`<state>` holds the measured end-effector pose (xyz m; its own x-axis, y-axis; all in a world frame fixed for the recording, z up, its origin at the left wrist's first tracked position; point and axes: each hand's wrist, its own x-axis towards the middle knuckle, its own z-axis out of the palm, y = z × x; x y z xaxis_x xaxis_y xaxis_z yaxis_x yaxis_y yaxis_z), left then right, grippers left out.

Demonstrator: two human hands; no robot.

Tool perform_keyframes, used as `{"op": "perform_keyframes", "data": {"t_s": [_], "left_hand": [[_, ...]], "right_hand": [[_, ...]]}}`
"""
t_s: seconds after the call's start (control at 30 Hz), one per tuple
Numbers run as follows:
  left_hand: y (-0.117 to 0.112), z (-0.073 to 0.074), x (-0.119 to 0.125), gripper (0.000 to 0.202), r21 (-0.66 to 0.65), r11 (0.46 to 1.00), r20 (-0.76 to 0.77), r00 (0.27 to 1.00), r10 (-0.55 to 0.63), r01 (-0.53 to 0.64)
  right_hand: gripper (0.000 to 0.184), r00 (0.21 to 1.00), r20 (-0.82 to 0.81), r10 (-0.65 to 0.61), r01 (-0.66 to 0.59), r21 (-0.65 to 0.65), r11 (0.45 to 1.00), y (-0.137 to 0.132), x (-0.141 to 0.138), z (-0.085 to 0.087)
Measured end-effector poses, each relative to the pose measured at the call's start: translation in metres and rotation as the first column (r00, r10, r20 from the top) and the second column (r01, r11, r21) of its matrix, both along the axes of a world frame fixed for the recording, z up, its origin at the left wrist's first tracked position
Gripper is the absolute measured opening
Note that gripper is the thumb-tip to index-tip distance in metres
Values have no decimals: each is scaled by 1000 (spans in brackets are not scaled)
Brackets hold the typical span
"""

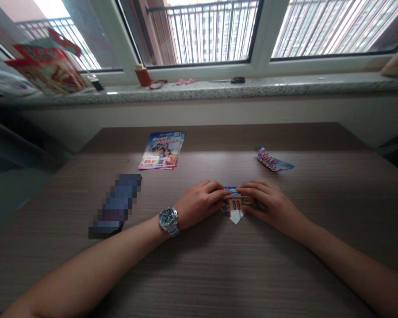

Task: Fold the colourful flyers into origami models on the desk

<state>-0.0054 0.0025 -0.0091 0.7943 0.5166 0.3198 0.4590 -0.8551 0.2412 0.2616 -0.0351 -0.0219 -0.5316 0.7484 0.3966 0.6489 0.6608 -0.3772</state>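
Note:
A folded paper flyer (pixel 235 211), blue at the top with a pointed lower tip, lies on the brown table. My left hand (pixel 204 201), with a metal watch (pixel 169 219) on its wrist, grips the flyer's left side. From the other side my right hand (pixel 268 201) has its fingers closed on the right edge. Both sets of fingertips press along the upper fold, covering parts of the paper. Beyond my right hand rests another folded paper piece (pixel 273 163), blue with pink print and a narrow pointed end.
A small stack of printed flyers (pixel 162 150) lies at the back left of the table (pixel 212 274). Nearer on the left is a pixelated, dark phone-like object (pixel 116 205). The stone windowsill (pixel 192 90) holds scissors (pixel 237 80), a red container (pixel 143 77) and a red bag (pixel 53 70).

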Motion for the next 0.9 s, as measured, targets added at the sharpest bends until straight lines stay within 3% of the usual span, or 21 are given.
{"op": "perform_keyframes", "data": {"t_s": [0.37, 0.67, 0.9], "left_hand": [[-2, 4, 0, 29, -88, 989, 60, 992, -111, 116], [-1, 1, -3, 30, 34, 986, 28, 986, -165, 164], [0, 3, -4, 28, 32, 984, -23, 984, -175, 175]], "right_hand": [[25, 997, -20, 79, -80, -75, 994, -7, 0, 3], [28, 993, 10, 121, -121, -42, 992, -10, 1, 6], [35, 990, 36, 138, -137, -32, 990, -10, 3, 9]]}}
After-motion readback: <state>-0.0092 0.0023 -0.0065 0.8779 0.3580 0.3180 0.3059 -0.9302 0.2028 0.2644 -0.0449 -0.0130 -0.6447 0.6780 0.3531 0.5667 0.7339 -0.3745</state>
